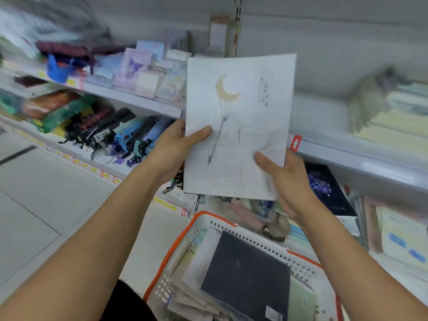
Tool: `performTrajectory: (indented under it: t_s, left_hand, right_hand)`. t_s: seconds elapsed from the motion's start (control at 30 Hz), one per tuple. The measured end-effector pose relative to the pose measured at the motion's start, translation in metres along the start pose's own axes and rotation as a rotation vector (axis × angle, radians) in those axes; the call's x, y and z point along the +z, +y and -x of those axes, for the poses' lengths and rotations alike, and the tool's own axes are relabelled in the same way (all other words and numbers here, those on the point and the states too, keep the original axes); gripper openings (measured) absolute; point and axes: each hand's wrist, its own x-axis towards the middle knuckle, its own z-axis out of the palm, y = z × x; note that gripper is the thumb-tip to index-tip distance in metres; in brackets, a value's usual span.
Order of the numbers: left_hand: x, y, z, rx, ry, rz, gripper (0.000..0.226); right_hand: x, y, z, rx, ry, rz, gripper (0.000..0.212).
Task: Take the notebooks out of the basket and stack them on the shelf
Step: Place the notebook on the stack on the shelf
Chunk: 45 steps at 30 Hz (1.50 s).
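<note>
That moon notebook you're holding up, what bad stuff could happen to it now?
1. The moon notebook is thin, and the left hand and right hand grip only its lower corners, so it might flop or slip back into the basket.
2. The shelf on the right already holds stacks that look blurred here, so a careless landing could knock them crooked.
3. The dark spiral notebook sits tilted on a loose pile in the basket; bumping it might spill things.

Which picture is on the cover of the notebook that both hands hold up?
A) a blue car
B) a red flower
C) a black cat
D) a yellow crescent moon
D: the white notebook, gripped by the left hand and the right hand, shows a yellow crescent moon near its top.
</note>
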Motion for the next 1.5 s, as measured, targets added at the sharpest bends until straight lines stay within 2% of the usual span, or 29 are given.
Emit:
performTrajectory:
  t_s: [0.07, 0.1, 0.2, 0.27, 0.37, 0.53, 0.67, 0.8, 0.9, 0.97, 1.03, 1.07, 1.13, 1.2, 1.33, 1.43, 1.5]
  left_hand:
    - [0.003, 0.015, -0.007, -0.134, -0.095, -0.228, 0.039]
    - [0.008, 0.019, -0.012, -0.183, -0.122, -0.252, 0.036]
    - [0.030, 0.033, -0.035, -0.223, -0.063, -0.019, 0.023]
    - [0.040, 0.044, -0.057, -0.230, 0.001, 0.044, 0.019]
    - [0.048, 0.054, -0.095, -0.177, 0.026, -0.009, 0.021]
    - [0.048, 0.070, -0.165, -0.107, 0.205, 0.003, 0.016]
    - [0.033, 0.072, -0.208, -0.106, 0.220, 0.024, 0.016]
    - [0.023, 0.054, -0.232, -0.086, 0.262, -0.034, 0.036]
    - [0.024, 0.033, -0.233, -0.009, 0.328, -0.117, 0.023]
    - [0.024, 0.025, -0.232, 0.070, 0.367, -0.219, 0.024]
    - [0.023, 0.024, -0.230, 0.107, 0.374, -0.306, 0.051]
    - [0.022, 0.026, -0.229, 0.109, 0.361, -0.311, 0.057]
    - [0.019, 0.025, -0.233, 0.109, 0.362, -0.340, 0.061]
    - [0.015, 0.023, -0.239, 0.130, 0.367, -0.432, 0.061]
    - [0.010, 0.015, -0.248, 0.164, 0.363, -0.518, 0.056]
    - [0.002, 0.014, -0.253, 0.146, 0.358, -0.612, 0.064]
    - [0.001, 0.016, -0.255, 0.086, 0.289, -0.709, 0.064]
  right_hand:
    - [-0.003, -0.028, -0.025, 0.156, 0.021, -0.157, 0.030]
    - [-0.006, -0.041, -0.039, 0.216, 0.032, -0.172, 0.031]
    - [-0.016, -0.074, -0.076, 0.341, 0.056, -0.143, 0.023]
    - [-0.018, -0.087, -0.094, 0.375, 0.059, -0.111, 0.015]
    - [-0.019, -0.094, -0.120, 0.337, 0.093, -0.111, 0.014]
    - [-0.011, -0.104, -0.180, 0.343, 0.133, -0.099, 0.007]
    - [0.001, -0.103, -0.228, 0.307, 0.137, -0.006, 0.009]
    - [0.002, -0.080, -0.262, 0.248, 0.215, 0.196, 0.021]
    - [-0.013, -0.053, -0.283, 0.151, 0.283, 0.502, 0.026]
    - [-0.020, -0.042, -0.292, 0.130, 0.241, 0.538, 0.035]
    - [-0.018, -0.048, -0.285, 0.138, 0.145, 0.453, 0.035]
    - [-0.015, -0.054, -0.276, 0.154, 0.054, 0.403, 0.031]
    - [-0.014, -0.062, -0.262, 0.167, -0.087, 0.356, 0.023]
    - [-0.015, -0.063, -0.252, 0.090, -0.170, 0.396, 0.025]
    - [-0.014, -0.045, -0.253, -0.013, -0.163, 0.553, 0.036]
    - [-0.017, -0.039, -0.262, 0.005, -0.147, 0.593, 0.040]
    - [-0.017, -0.041, -0.260, 0.039, -0.173, 0.587, 0.038]
